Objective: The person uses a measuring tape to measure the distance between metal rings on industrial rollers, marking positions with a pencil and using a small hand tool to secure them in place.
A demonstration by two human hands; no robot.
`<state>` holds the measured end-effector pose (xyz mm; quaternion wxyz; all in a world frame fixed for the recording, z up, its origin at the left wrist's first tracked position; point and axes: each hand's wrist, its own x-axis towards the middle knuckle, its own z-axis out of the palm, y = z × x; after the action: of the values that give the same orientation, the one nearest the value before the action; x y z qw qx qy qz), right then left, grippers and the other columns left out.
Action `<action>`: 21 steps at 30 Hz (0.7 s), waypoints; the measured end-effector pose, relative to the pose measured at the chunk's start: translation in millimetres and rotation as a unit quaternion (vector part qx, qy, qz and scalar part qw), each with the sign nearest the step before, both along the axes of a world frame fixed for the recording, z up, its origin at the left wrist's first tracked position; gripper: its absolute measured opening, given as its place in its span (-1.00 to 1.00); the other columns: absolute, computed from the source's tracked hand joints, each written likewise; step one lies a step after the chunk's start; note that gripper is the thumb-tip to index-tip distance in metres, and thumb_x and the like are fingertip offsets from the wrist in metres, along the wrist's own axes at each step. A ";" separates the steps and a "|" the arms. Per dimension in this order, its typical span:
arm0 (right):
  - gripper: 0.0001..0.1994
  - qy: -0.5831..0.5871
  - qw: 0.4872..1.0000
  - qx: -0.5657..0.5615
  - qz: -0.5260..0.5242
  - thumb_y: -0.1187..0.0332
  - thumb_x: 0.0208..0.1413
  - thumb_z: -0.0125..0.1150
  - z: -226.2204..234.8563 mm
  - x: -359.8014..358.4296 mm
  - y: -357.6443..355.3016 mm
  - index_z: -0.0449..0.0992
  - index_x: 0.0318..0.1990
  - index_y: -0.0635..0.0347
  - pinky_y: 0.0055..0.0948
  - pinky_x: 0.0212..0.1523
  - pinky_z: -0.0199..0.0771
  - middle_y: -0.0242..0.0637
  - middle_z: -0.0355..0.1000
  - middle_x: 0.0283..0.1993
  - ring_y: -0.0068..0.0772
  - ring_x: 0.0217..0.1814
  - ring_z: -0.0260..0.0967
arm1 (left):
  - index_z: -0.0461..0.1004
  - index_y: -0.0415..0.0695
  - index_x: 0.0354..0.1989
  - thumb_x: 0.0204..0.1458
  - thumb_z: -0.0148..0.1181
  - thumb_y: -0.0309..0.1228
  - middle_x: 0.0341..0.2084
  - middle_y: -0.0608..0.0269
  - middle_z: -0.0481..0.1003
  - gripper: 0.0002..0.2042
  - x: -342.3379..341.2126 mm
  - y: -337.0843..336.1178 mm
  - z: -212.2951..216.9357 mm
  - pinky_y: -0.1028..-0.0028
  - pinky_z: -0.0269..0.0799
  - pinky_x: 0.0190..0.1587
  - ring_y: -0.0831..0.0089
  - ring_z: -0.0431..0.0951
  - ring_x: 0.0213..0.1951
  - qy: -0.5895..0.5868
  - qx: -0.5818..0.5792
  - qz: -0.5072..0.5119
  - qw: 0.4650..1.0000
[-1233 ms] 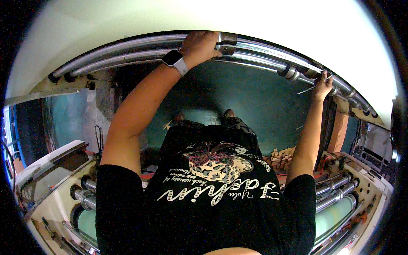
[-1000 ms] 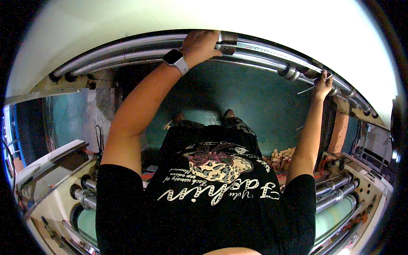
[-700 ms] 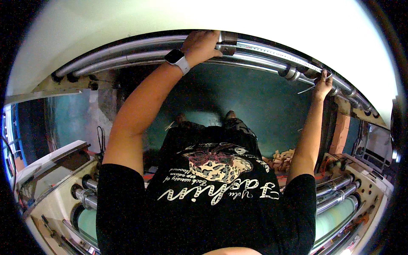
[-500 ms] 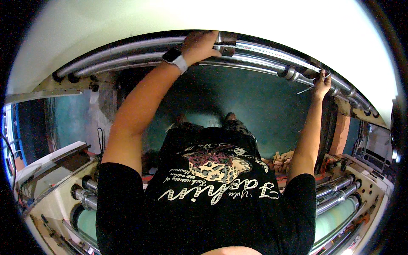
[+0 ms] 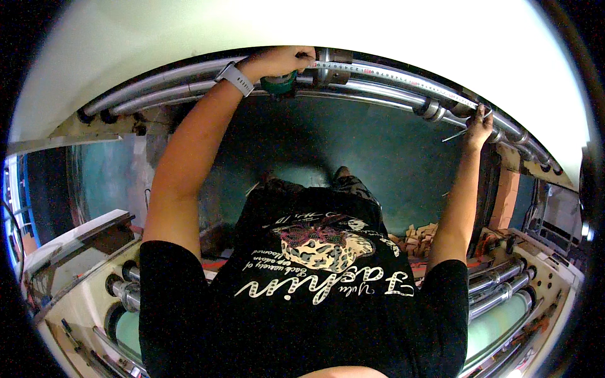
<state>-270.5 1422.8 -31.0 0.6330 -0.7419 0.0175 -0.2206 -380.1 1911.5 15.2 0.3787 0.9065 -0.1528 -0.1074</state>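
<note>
A white tape measure blade is stretched along the upper steel bar of the machine in front of me. My left hand, with a watch band at the wrist, is closed at its left end. Below those fingers shows the round green case of the tape measure. At the blade's right end my right hand is closed, pinching it against the bar. A thin bent metal rod also sticks out of that hand. Between my hands, the blade crosses a dark metal collar on the bars.
A second shiny collar sits on the lower bar. A large white machine cover curves above the bars. Behind me stand more rollers and a heap of small brown pieces. Under the bars lies a green floor.
My left hand has moved left along the bar, past the dark collar, and more blade shows. The green case has come into sight. My right hand has barely shifted.
</note>
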 end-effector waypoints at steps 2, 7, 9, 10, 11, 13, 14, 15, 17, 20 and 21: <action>-0.85 -0.005 1.000 -0.006 0.001 0.26 0.10 0.05 -0.3 -0.9 -1.5 0.37 -0.42 0.11 -0.68 -0.71 -0.08 -0.57 0.19 -0.65 -0.75 -0.70 -0.03 | 0.41 -0.15 -0.43 0.03 0.04 -0.30 -0.66 0.37 0.35 -0.82 -0.2 -1.6 5.1 0.53 0.29 -0.43 0.59 0.34 -0.54 -0.009 0.011 -0.013 1.000; -0.84 0.015 1.000 0.002 0.005 0.26 0.10 0.05 5.3 -3.2 2.8 0.35 -0.45 0.11 -0.68 -0.71 -0.09 -0.59 0.13 -0.68 -0.75 -0.71 -0.05 | 0.41 -0.13 -0.42 0.03 0.04 -0.28 -0.67 0.38 0.33 -0.83 1.2 -0.1 3.5 0.53 0.28 -0.43 0.59 0.33 -0.55 -0.008 0.017 -0.014 1.000; -0.84 0.015 1.000 0.002 0.006 0.27 0.10 0.06 4.4 -2.5 1.3 0.35 -0.46 0.10 -0.67 -0.71 -0.09 -0.59 0.12 -0.68 -0.75 -0.71 -0.06 | 0.41 -0.13 -0.42 0.03 0.04 -0.28 -0.67 0.38 0.33 -0.83 0.6 -0.7 6.1 0.53 0.28 -0.42 0.59 0.33 -0.54 -0.010 0.016 -0.013 1.000; -0.84 0.013 1.000 -0.003 0.004 0.26 0.10 0.06 4.3 -2.7 1.7 0.35 -0.46 0.10 -0.67 -0.72 -0.09 -0.59 0.12 -0.69 -0.75 -0.71 -0.06 | 0.41 -0.13 -0.42 0.03 0.04 -0.28 -0.67 0.38 0.33 -0.82 -0.2 -1.1 8.0 0.53 0.28 -0.43 0.59 0.33 -0.54 -0.015 0.019 -0.011 1.000; -0.84 0.011 1.000 -0.009 0.002 0.26 0.10 0.06 4.2 -2.9 2.1 0.35 -0.46 0.10 -0.67 -0.72 -0.09 -0.59 0.12 -0.69 -0.75 -0.72 -0.06 | 0.41 -0.13 -0.41 0.03 0.04 -0.27 -0.67 0.38 0.33 -0.82 -0.6 -1.2 8.7 0.53 0.28 -0.43 0.59 0.33 -0.54 -0.020 0.021 -0.010 1.000; -0.84 0.014 1.000 0.005 0.007 0.26 0.09 0.06 5.1 -4.2 2.7 0.35 -0.46 0.09 -0.67 -0.72 -0.09 -0.59 0.11 -0.69 -0.76 -0.72 -0.06 | 0.41 -0.13 -0.41 0.03 0.04 -0.27 -0.67 0.37 0.34 -0.82 0.1 -1.5 7.8 0.53 0.29 -0.42 0.59 0.34 -0.54 -0.012 0.021 -0.008 1.000; -0.84 0.016 1.000 0.013 0.010 0.26 0.09 0.06 5.5 -4.8 2.9 0.35 -0.46 0.09 -0.67 -0.73 -0.09 -0.59 0.11 -0.69 -0.76 -0.72 -0.07 | 0.41 -0.13 -0.41 0.03 0.04 -0.27 -0.67 0.37 0.34 -0.82 0.6 -1.6 6.9 0.53 0.29 -0.42 0.59 0.34 -0.53 -0.009 0.021 -0.007 1.000; -0.84 0.010 1.000 0.009 0.009 0.27 0.09 0.06 5.5 -4.4 3.2 0.35 -0.46 0.08 -0.67 -0.73 -0.10 -0.59 0.11 -0.69 -0.76 -0.72 -0.07 | 0.41 -0.13 -0.41 0.03 0.04 -0.28 -0.66 0.37 0.34 -0.82 1.2 -0.7 5.2 0.52 0.29 -0.41 0.58 0.35 -0.53 -0.007 0.021 -0.008 1.000; -0.85 -0.001 1.000 0.002 0.007 0.27 0.09 0.06 4.8 -2.9 4.6 0.35 -0.46 0.08 -0.67 -0.74 -0.10 -0.60 0.10 -0.69 -0.76 -0.72 -0.08 | 0.41 -0.13 -0.41 0.02 0.04 -0.28 -0.65 0.36 0.35 -0.82 2.0 1.6 1.9 0.52 0.30 -0.39 0.58 0.35 -0.52 -0.002 0.020 -0.008 1.000; -0.86 0.002 1.000 -0.019 0.003 0.28 0.09 0.06 -2.5 1.9 -6.8 0.36 -0.45 0.08 -0.68 -0.74 -0.10 -0.60 0.10 -0.69 -0.76 -0.73 -0.07 | 0.42 -0.14 -0.41 0.02 0.05 -0.28 -0.64 0.36 0.35 -0.83 1.7 -0.9 7.0 0.52 0.30 -0.37 0.58 0.35 -0.50 0.011 0.037 -0.011 0.999; -0.87 -0.004 1.000 -0.016 0.005 0.29 0.09 0.07 -3.6 3.3 -7.2 0.36 -0.44 0.08 -0.68 -0.74 -0.10 -0.60 0.11 -0.69 -0.76 -0.73 -0.07 | 0.42 -0.14 -0.41 0.02 0.05 -0.28 -0.63 0.36 0.35 -0.82 1.2 0.2 5.9 0.52 0.29 -0.37 0.58 0.35 -0.50 -0.002 0.034 -0.014 0.999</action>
<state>-267.2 1415.6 -34.6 0.6225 -0.7509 0.0075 -0.2204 -378.9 1911.7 21.1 0.3461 0.9167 -0.1627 -0.1161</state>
